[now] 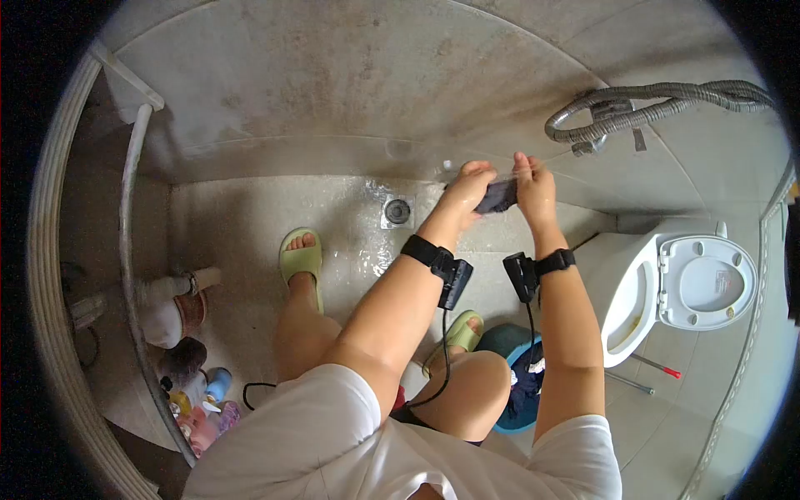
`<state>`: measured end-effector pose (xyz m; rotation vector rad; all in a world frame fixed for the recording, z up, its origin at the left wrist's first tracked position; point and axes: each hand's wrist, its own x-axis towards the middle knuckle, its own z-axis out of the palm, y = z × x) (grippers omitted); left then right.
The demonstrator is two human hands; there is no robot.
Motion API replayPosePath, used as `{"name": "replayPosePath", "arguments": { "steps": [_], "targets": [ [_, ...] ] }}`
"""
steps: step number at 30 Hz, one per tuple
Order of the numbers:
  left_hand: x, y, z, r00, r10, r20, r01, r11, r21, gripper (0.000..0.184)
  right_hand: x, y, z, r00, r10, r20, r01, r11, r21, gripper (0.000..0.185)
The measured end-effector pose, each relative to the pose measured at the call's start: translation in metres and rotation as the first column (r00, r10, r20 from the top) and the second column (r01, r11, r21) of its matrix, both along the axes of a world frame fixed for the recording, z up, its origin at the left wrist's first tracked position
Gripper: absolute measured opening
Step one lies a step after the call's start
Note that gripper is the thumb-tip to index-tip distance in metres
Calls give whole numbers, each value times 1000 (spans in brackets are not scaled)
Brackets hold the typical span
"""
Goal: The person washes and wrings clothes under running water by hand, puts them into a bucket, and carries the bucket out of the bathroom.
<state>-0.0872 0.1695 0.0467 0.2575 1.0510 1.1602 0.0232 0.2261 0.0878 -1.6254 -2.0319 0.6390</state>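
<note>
A small dark cloth (pixel 498 197) is stretched between my two hands, in front of the tiled wall. My left hand (pixel 468 193) grips its left end, with the thumb on top. At the right end, my right hand (pixel 535 188) is closed on the cloth, thumb pointing up. Thin streaks of water show around the hands. Both wrists carry black straps with small boxes and cables. Below and to the left of the hands, a square floor drain (pixel 397 212) sits in the wet floor.
A shower hose (pixel 650 112) and tap are on the wall at upper right. The toilet (pixel 633 308) stands at right, lid raised. A blue basin (pixel 515 417) with dark clothes is beside my knee. Bottles (pixel 218 385) stand at lower left near a metal rail (pixel 129 217).
</note>
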Motion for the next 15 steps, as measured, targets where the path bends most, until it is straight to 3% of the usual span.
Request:
{"name": "replayPosePath", "arguments": {
  "steps": [1,3,4,5,6,7,8,9,10,11,12,13,15],
  "targets": [
    [-3,-5,2,1000,-6,1,6,1000,0,39,0,-3,6,1000,-6,1,6,1000,0,36],
    [-8,-10,8,965,-184,-186,183,983,-21,54,3,-5,18,997,64,-38,-63,998,22,35],
    [-4,1,-9,973,-149,-178,170,979,113,55,6,-2,16,998,51,-39,-50,998,32,35],
    [3,7,-26,971,-159,-179,182,976,120,55,10,3,10,997,32,-72,-24,994,106,35],
    [-3,5,-11,814,-125,-567,182,982,46,55,14,7,7,994,16,-107,4,984,178,35],
    [-7,3,-4,510,-91,-855,148,989,-17,55,11,4,12,994,6,-110,14,983,186,35],
    [-10,1,-1,516,112,-849,54,985,163,54,7,1,15,990,-8,-138,27,991,134,34],
    [-12,0,8,515,111,-850,60,984,165,54,5,-2,18,986,-21,-167,35,996,80,33],
    [-16,-1,22,781,37,-623,222,916,333,55,5,-1,15,988,12,-155,-2,998,64,29],
    [-19,-2,31,932,-123,-341,298,796,527,57,4,-1,12,987,10,-158,0,998,65,29],
    [-13,-2,30,969,-145,-200,242,723,647,61,-2,-4,15,929,-44,-367,8,995,-100,27],
    [-10,-2,27,968,-147,-202,245,723,646,61,-7,-8,18,828,-130,-546,-20,966,-259,25],
    [-6,-4,24,937,-50,-346,273,723,635,62,-8,-11,25,771,-182,-611,-60,933,-354,26]
  ]
}}
